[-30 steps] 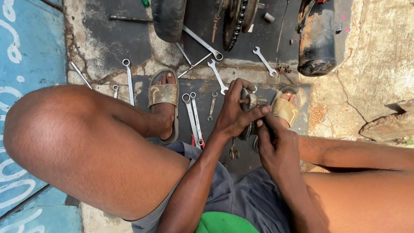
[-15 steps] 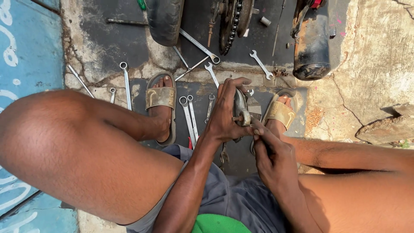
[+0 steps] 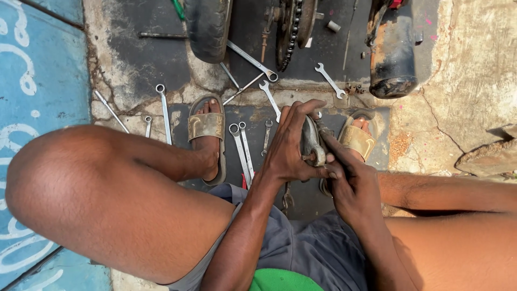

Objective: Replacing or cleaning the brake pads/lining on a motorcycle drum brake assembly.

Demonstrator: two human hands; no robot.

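The small part [image 3: 311, 141] gripped between the left hand [image 3: 288, 148] and right hand [image 3: 350, 183] looked like dull, greasy grey metal, while the wrenches [image 3: 242, 151] just beside it were bright polished steel on rough, oil-darkened, cracked concrete floor [image 3: 463, 81].

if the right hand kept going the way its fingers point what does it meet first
The right hand points up-left at the grey metal part held in the left hand; it already touches it.
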